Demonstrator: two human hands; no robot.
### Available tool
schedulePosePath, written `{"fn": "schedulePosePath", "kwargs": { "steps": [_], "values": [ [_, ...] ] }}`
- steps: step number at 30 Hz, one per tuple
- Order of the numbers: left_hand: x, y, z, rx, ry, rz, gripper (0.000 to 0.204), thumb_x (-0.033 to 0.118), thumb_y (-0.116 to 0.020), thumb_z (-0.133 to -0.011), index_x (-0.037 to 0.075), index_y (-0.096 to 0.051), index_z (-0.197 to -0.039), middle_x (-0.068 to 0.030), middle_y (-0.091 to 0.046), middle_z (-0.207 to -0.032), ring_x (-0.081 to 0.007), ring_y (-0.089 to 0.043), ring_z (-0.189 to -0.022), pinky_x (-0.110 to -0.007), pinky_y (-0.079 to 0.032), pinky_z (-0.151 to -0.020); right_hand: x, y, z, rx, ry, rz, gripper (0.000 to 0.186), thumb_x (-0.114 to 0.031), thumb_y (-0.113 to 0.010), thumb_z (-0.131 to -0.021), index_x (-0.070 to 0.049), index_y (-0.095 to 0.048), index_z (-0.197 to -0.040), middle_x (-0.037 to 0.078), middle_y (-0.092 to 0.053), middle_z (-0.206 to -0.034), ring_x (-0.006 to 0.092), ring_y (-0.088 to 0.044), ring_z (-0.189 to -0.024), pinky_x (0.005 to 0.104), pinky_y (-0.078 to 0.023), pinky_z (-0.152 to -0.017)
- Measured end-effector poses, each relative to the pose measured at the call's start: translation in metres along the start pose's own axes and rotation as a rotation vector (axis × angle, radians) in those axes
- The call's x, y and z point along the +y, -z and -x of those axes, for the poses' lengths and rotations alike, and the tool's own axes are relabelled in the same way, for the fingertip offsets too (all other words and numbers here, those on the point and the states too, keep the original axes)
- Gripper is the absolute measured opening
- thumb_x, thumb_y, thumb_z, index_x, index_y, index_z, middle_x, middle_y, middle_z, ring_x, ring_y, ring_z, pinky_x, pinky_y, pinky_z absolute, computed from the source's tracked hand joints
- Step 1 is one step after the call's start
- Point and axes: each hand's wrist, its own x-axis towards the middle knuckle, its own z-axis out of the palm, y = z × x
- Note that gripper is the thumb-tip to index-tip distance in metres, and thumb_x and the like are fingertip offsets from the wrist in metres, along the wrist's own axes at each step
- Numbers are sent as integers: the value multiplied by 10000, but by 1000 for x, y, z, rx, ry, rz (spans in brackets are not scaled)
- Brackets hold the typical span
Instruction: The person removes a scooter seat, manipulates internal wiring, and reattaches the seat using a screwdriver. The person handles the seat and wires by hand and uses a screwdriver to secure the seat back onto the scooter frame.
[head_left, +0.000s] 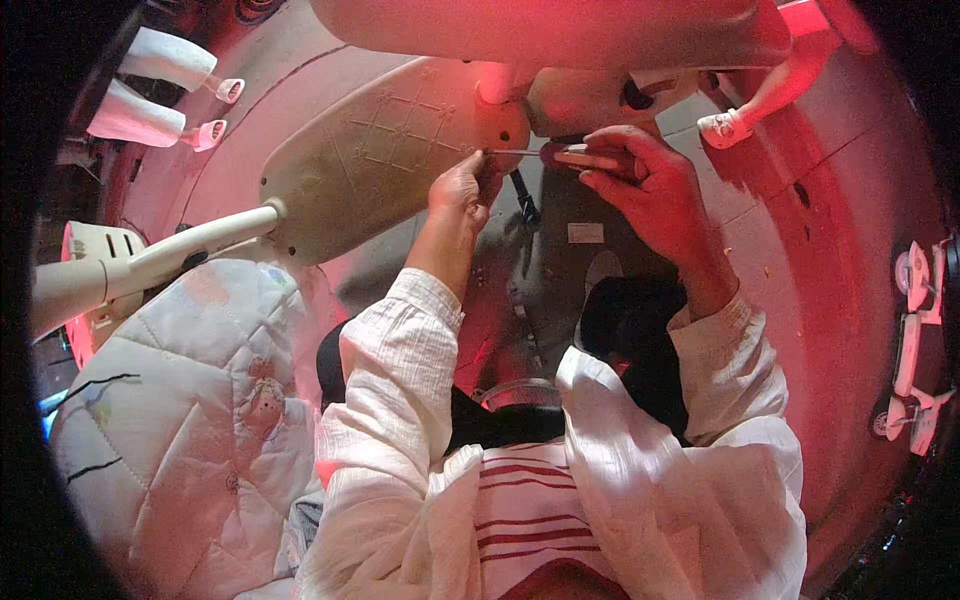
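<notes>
My right hand (655, 190) is closed around the handle of a screwdriver (515, 152), whose thin shaft points left. At the shaft's tip, my left hand (468, 190) is closed, its thumb and fingers pinched together against the edge of a pale scooter's footboard (380, 150). Whether the left fingers grip the shaft, a screw or the board's edge cannot be made out. Beside the tip, a pale post (502, 85) rises from the footboard. Under the hands, a dark strap or cable end (522, 195) hangs down.
The scooter's pale seat (560, 30) overhangs the far side, and a thick tube (205, 235) runs left. A quilted white cover (220, 400) lies at left. People's legs show far left (165, 60) and far right (780, 100). A white scooter (912, 340) stands at right.
</notes>
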Motion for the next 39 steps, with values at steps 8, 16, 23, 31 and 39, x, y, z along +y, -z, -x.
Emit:
{"fn": "schedulePosePath", "kwargs": {
  "steps": [8, 16, 23, 31, 39],
  "values": [
    [-23, -13, -42, -59, -140, -247, 118, 127, -533, -892, 45, -611, -925, -45, -598, -760, -149, -545, -570, -272, -452, -505, 20, -5, -36, -91, 241, 320, 275, 47, -604, -757, -15, -567, -1023, 155, -598, -1008, 319, -598, -969, 363, -490, -832],
    [-31, -21, -32, -129, -104, -312, 133, 198, -520, -899, 91, -591, -931, 16, -462, -669, -91, -368, -476, -232, -288, -415, 19, -11, -58, -102, 323, 537, 215, 44, -571, -756, -20, -561, -960, 168, -582, -934, 378, -572, -932, 404, -484, -786],
    [-33, -22, -40, -104, -89, -233, 177, 152, -478, -919, 72, -590, -1031, 20, -477, -723, -80, -390, -543, -223, -306, -436, 36, -24, -73, -76, 226, 541, 236, 6, -606, -775, -16, -574, -1008, 169, -634, -941, 339, -617, -924, 393, -504, -783],
    [-34, -18, -46, -73, -114, -190, 149, 150, -500, -907, 45, -576, -981, -2, -458, -688, -100, -397, -512, -262, -356, -426, 30, -28, -84, -106, 198, 685, 271, 52, -605, -804, 28, -544, -1067, 134, -647, -1000, 217, -660, -952, 319, -536, -807],
    [-29, -22, -41, -77, -80, -117, 114, 116, -474, -887, 63, -567, -928, 10, -417, -627, -103, -382, -483, -260, -343, -411, 53, -36, -90, 33, 140, 575, 171, -163, -575, -825, -31, -640, -912, 184, -651, -894, 358, -623, -871, 442, -487, -769]
  ]
}}
